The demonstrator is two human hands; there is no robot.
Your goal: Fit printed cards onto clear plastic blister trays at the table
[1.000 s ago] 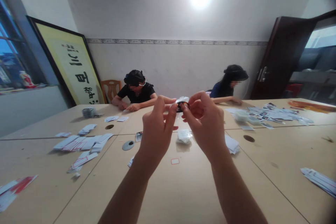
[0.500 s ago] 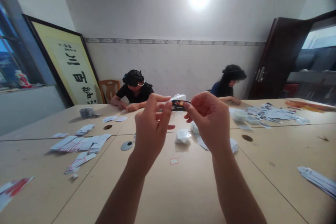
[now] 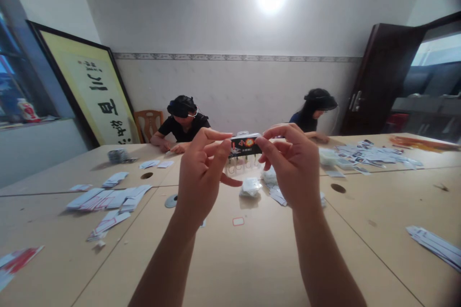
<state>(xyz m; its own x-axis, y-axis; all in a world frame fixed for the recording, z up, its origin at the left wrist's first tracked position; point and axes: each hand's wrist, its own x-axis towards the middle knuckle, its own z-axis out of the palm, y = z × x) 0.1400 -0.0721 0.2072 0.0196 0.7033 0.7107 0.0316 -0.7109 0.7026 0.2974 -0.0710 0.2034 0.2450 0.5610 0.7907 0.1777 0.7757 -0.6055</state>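
Both of my hands are raised above the table and pinch one small packet [image 3: 245, 146] between them. The packet has a black header card with a colourful print and a clear plastic part hanging below. My left hand [image 3: 201, 177] grips its left end with thumb and forefinger. My right hand [image 3: 291, 165] grips its right end the same way. A small pile of clear plastic bags [image 3: 251, 186] lies on the table just beyond my hands.
Pale wooden tables [image 3: 252, 254] carry scattered white cards [image 3: 108, 199] at left, more printed cards [image 3: 370, 156] at right and a stack [image 3: 434, 244] at the right edge. Two people [image 3: 183, 124] [image 3: 313, 115] sit working at the far side. A framed panel [image 3: 97, 91] leans at left; a door [image 3: 382, 76] stands open at right.
The packet has turned from edge-on to facing me, its black header now upright with the clear part hanging below. Both hands have shifted slightly left and lower.
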